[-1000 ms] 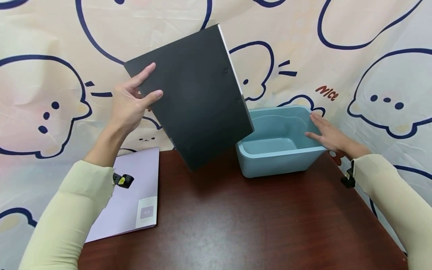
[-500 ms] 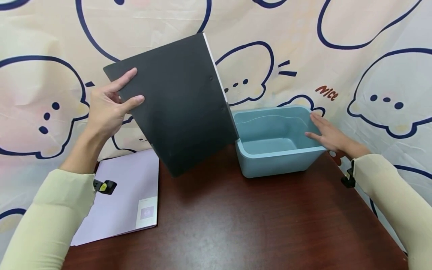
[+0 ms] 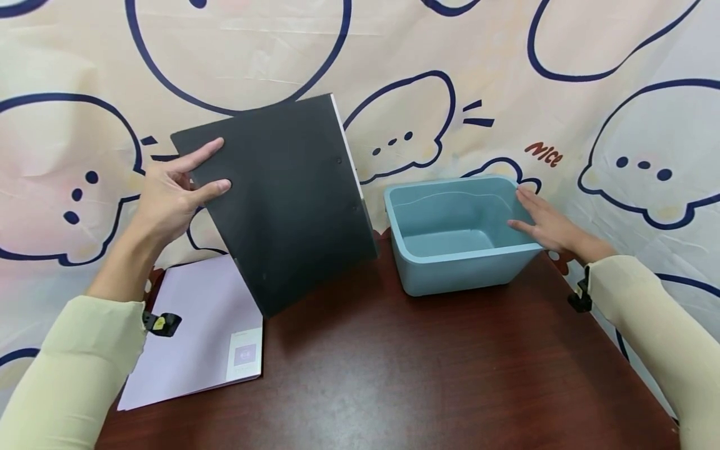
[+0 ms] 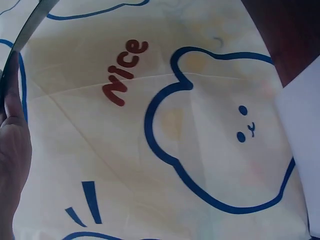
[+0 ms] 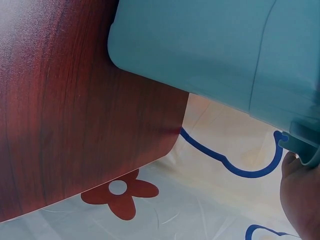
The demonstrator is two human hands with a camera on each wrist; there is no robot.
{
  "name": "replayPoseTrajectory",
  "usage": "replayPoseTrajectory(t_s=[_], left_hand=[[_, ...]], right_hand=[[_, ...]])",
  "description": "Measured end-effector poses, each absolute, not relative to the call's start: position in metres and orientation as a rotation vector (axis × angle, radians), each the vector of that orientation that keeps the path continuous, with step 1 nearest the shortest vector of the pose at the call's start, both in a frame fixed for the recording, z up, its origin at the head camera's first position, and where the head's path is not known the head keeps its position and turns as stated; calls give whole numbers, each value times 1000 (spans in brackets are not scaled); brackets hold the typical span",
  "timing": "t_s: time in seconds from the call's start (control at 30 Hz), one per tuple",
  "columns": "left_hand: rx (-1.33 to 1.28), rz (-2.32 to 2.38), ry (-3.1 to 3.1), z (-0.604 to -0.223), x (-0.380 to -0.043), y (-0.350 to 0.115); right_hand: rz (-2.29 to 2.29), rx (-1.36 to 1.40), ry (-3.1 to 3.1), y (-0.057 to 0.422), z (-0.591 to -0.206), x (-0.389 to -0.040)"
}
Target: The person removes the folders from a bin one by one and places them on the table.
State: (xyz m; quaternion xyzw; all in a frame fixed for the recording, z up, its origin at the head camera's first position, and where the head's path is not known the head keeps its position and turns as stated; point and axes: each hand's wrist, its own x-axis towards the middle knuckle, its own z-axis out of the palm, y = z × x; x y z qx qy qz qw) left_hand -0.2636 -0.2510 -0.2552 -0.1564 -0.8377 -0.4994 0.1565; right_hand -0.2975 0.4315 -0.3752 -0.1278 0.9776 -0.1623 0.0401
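Observation:
My left hand (image 3: 171,194) grips a black folder (image 3: 287,206) by its left edge, thumb and index finger lying on the dark face towards me. The folder is tilted and held up above the table, with a thin white strip along its right edge. In the left wrist view the left hand (image 4: 15,135) shows at the far left beside the folder's edge. A blue plastic bin (image 3: 467,275) stands upright at the back right. My right hand (image 3: 542,220) rests over its right rim with the fingers fairly straight, thumb reaching inside the bin.
A pale purple folder (image 3: 197,337) with a white label (image 3: 244,355) lies on the left of the dark brown table (image 3: 394,375), partly under my left arm. A patterned cloth (image 3: 619,50) hangs close behind the table and along its right side.
My left hand has carried the black folder left and then down, away from the bin. The right hand and the bin stay in place.

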Motion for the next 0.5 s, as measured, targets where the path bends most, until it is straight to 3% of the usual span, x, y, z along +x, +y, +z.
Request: replayPoseTrajectory(t_s=[0.5], left_hand=[[-504,-1353,-2573,-298,-271,-241]], right_hand=[[-459,-377,2987,432,-374,-298]])
